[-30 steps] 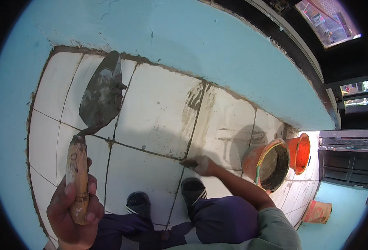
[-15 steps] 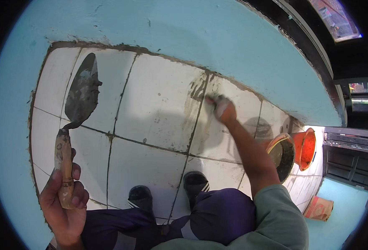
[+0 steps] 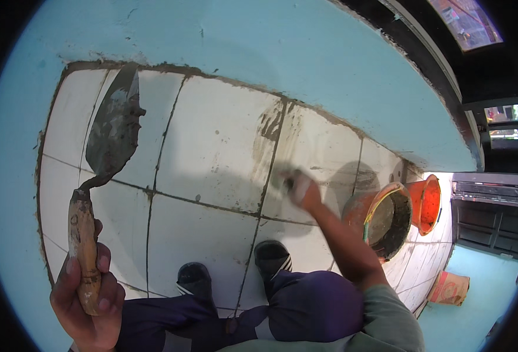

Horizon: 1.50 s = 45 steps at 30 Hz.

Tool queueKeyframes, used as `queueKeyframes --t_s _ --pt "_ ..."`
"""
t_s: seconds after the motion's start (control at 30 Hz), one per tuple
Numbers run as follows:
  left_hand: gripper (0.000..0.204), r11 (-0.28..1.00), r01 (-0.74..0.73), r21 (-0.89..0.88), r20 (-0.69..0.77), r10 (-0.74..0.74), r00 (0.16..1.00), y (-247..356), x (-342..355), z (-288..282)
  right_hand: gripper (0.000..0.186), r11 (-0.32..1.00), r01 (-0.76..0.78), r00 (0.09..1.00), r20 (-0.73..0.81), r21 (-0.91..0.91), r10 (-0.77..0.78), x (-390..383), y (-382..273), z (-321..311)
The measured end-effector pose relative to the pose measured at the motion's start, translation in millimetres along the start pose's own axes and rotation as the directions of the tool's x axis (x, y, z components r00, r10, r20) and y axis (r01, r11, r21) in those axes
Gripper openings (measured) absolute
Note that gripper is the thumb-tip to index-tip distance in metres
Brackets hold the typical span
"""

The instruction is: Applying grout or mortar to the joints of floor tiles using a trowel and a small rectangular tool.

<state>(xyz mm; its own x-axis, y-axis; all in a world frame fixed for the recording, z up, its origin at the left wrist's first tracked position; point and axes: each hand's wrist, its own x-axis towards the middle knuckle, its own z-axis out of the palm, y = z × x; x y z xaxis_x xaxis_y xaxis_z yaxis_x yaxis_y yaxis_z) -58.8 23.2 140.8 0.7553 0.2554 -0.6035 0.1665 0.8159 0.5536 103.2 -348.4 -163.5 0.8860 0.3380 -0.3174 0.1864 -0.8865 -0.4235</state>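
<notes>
— "The count?"
— "One trowel (image 3: 113,129), two orange buckets (image 3: 361,206). The trowel angles toward the tiled floor's (image 3: 212,237) far left corner; the buckets sit toward its right end."
— "Hands?"
— "The left hand (image 3: 88,305) grips the wooden handle (image 3: 83,234), blade pointing forward. The right hand (image 3: 303,191), arm extended over mid-floor, is blurred; whether it clutches anything cannot be told."
— "Edges?"
— "Blue wall (image 3: 229,35) lines the far and left; tile stretches between both hands."

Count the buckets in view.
2. The nearer bucket, dirty orange, is to the right of the right hand; the farther bucket, brighter orange, is just beyond it, partly covered. Others could be hidden behind.
</notes>
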Motion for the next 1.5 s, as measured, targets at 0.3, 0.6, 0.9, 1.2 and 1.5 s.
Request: queueKeyframes --t_s 0.3,0.6,0.9,1.2,1.5 --pt "0.056 1.0 -0.021 -0.023 -0.066 0.02 0.998 1.1 5.3 6.6 0.042 0.973 0.232 0.941 0.255 -0.008 -0.222 -17.0 -10.7 47.7" --pt "0.05 0.999 0.036 0.024 -0.116 -0.033 0.993 -5.9 29.7 16.2 0.034 0.922 0.04 0.967 -0.217 -0.385 -0.132 176.9 26.1 -58.1" --pt "0.048 0.998 0.057 0.039 -0.123 -0.052 0.991 -4.6 44.3 6.2 0.037 0.94 0.003 0.989 -0.136 -0.341 -0.053 154.0 -2.8 -13.6" --pt "0.048 0.994 0.104 0.036 -0.085 -0.1 0.991 -1.9 43.1 4.1 0.05 0.932 0.258 0.966 0.061 -0.256 -0.251 -36.8 -33.0 50.6" --pt "0.051 0.994 0.057 0.093 0.169 -0.072 0.983 2.9 8.0 -1.0 0.05 0.965 0.259 0.96 0.121 -0.045 -0.252 -56.7 -33.9 26.6"
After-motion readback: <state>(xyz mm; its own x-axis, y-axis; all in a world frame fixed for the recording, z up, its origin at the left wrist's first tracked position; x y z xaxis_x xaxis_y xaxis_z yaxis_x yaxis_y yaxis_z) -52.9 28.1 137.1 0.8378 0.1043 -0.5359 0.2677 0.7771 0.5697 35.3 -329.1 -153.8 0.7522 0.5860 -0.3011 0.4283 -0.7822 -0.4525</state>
